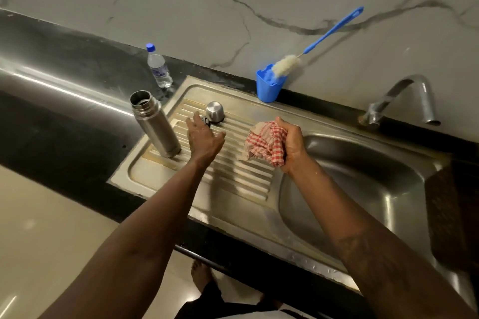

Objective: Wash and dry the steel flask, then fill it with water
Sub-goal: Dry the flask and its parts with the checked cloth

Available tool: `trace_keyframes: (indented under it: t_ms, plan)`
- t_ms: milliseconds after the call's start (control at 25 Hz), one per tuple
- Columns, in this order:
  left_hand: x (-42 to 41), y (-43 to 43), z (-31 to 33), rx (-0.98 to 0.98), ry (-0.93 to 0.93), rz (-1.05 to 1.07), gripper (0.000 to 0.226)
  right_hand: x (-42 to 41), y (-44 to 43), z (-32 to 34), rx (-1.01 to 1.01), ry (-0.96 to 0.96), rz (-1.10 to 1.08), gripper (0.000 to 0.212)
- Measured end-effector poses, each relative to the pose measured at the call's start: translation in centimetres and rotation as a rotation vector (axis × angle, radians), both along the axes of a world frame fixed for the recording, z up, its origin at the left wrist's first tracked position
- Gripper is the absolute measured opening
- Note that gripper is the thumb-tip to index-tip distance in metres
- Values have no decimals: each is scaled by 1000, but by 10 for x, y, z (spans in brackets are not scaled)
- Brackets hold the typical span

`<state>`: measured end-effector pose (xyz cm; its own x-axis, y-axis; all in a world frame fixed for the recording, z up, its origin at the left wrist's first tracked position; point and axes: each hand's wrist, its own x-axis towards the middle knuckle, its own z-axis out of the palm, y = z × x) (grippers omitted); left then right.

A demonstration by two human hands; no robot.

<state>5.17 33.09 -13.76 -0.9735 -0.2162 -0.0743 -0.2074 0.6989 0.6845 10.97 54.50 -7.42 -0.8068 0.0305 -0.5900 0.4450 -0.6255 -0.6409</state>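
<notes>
Right hand (290, 142) grips the checked cloth (267, 145), left hand (204, 137) hovers loose-fingered at the stopper (205, 120) beside the cap (214, 111); the flask (154, 124) stands open on the drainboard (233, 189), so drying looks underway, with picking up the stopper next.

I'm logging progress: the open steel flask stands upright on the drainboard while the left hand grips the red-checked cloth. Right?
Not quite: the head view shows the right hand gripping the red-and-white checked cloth; the open cylindrical steel flask does stand upright on the ribbed steel drainboard.
</notes>
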Motion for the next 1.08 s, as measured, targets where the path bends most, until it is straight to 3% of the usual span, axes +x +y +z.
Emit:
trace_keyframes:
  t_ms: [80, 240, 320, 400, 520, 640, 720, 840, 880, 1000, 1080]
  plan:
    - [-18, -1, -10, -59, -76, -13, 97, 2, 10, -3, 2, 30, -8, 49]
    - [-31, -4, -11, -158, -17, 15, 49, 6, 28, -12, -4, 46, -53, 48]
    - [-24, 3, -2, -40, 12, 18, 49, 8, 30, -10, 0, 92, -82, 55]
    - [-10, 19, 15, 141, -2, -5, 64, 10, 27, -3, 77, 150, -115, 58]
    - [21, 49, 54, 665, -140, -93, 77, 13, 24, 12, 393, 305, -103, 53]
    - [50, 79, 83, 1106, -236, -243, 38, 16, 19, 37, 486, 584, 141, 64]
    - [67, 104, 102, 1174, -215, -236, 28, 14, 13, 53, 677, 650, 216, 61]
    - [85, 142, 126, 1094, -167, -96, 44, 13, 13, 68, 1354, 663, 17, 62]
    - [87, 148, 129, 1075, -163, -64, 46, 13, 15, 69, 1498, 720, -56, 61]
    - [91, 153, 130, 1201, -187, -78, 36, 14, 29, 75, 1675, 852, -145, 59]
    - [93, 150, 129, 1295, -216, -129, 31, 16, 34, 81, 1605, 864, -193, 51]
